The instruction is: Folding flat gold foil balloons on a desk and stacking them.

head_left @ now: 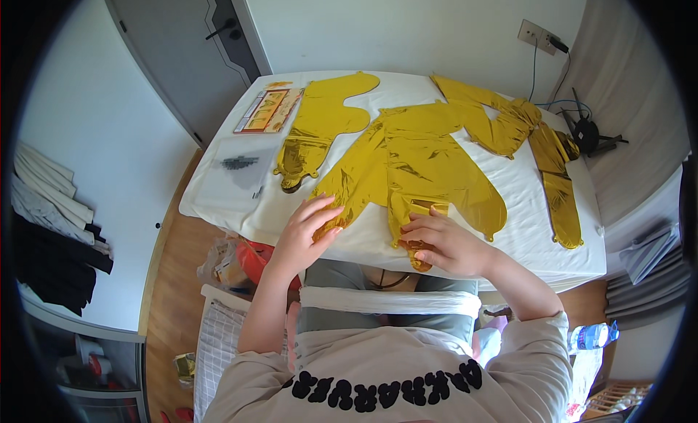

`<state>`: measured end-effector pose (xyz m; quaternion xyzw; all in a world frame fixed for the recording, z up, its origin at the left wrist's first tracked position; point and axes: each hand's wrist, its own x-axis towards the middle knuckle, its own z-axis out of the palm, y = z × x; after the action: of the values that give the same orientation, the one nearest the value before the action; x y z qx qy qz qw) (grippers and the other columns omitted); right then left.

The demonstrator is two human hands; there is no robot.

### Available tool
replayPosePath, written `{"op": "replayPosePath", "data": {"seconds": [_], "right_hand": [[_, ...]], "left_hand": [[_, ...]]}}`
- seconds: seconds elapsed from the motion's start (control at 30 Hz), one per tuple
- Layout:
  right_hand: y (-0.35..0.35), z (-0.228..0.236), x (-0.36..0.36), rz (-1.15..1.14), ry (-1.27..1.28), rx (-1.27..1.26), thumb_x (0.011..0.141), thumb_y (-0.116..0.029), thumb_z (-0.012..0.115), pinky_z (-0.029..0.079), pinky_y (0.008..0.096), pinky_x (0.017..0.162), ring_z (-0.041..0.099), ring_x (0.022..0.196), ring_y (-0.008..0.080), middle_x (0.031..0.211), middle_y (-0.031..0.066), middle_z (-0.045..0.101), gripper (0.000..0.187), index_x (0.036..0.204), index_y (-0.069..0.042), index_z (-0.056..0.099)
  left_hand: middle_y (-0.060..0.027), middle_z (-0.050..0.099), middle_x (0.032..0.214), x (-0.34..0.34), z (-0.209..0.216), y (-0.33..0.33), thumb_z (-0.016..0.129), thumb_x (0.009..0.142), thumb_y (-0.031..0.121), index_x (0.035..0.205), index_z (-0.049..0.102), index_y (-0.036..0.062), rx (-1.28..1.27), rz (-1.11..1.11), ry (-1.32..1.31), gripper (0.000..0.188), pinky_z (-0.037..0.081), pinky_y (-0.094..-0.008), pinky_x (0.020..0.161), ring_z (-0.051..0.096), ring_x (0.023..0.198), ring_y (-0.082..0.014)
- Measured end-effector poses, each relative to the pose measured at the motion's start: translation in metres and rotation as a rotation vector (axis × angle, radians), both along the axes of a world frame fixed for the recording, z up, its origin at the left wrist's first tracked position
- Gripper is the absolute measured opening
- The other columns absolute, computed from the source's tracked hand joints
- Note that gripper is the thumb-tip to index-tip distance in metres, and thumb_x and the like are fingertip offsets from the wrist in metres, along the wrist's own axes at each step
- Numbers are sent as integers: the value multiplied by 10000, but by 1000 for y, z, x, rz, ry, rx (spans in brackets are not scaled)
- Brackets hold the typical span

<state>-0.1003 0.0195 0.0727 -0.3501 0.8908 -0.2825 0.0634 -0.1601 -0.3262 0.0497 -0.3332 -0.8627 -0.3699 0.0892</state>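
A flat, uninflated gold foil balloon (422,150) with several limbs lies in front of me on the white-covered table. My left hand (302,234) is open, its fingers apart at the lower tip of the balloon's left limb. At the near table edge, my right hand (452,246) has bent fingers and thumb around the narrow lower limb, where the foil is creased and folded. Part of that limb is hidden beneath the fingers. Another flat gold foil balloon (327,110) lies to the left, and a crumpled gold foil balloon (509,129) spreads over the far right.
Left on the table (283,219) are a printed card (267,110) and a clear plastic bag (236,168). A black router (587,134) with cables stands at the right edge, below a wall socket (542,36). A bottle (592,336) is at lower right.
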Motion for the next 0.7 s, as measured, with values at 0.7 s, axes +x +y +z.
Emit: {"op": "replayPosePath", "data": {"seconds": [0.7], "right_hand": [[166,11,47,-1014,446,202,995,-156,659,395,452,1173,473,1423,364,1453,160,586,275,1246,-50,695]], "left_hand": [[-257,530,1508,118,118,49,367,1064,619,1457,566,-11,748,-1227,-269,768,188,-607,1246,436,1449,-457]]}}
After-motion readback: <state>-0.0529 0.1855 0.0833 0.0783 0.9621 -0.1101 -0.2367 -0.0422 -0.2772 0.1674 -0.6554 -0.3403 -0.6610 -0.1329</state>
